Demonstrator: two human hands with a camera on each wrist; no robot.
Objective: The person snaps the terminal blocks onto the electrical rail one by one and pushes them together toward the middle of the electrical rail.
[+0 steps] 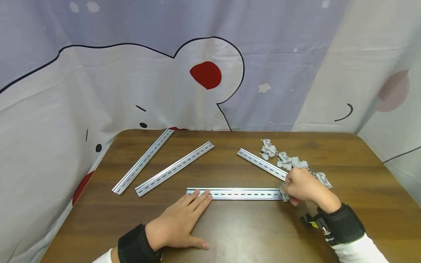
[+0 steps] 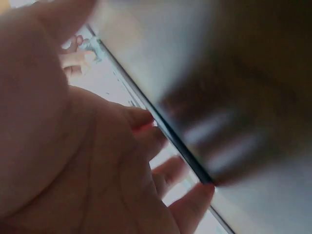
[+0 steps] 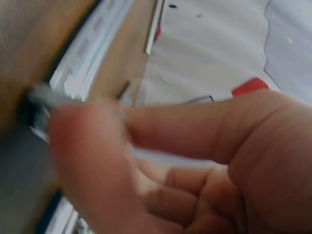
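Toward the left edge of the brown desk [image 1: 230, 226] lie two slotted metal rails, the far-left rail [image 1: 143, 160] and the second rail [image 1: 174, 168], both slanting up toward the back edge and lying apart from each other. Near the front edge, the left hand [image 1: 179, 223] rests flat on the wood, its fingers straight and spread, with the fingertips [image 1: 200, 193] touching the left end of the front rail [image 1: 235, 193]; it has hold of nothing, only pressing on that end. The left wrist view shows the same rail edge running just past the fingertips. The front rail lies level with the front edge, near the middle of the desk. At its right end the right hand [image 1: 302, 188] has its fingers curled round a small grey clip [image 1: 283, 193], pinching it right against the rail end; the right wrist view is blurred but shows thumb and fingers closed on a pale piece. Behind this hand, a fourth rail [image 1: 261, 164] slants toward the back, and a pile of grey clips [image 1: 289, 160] lies just beside it, toward the right back corner.
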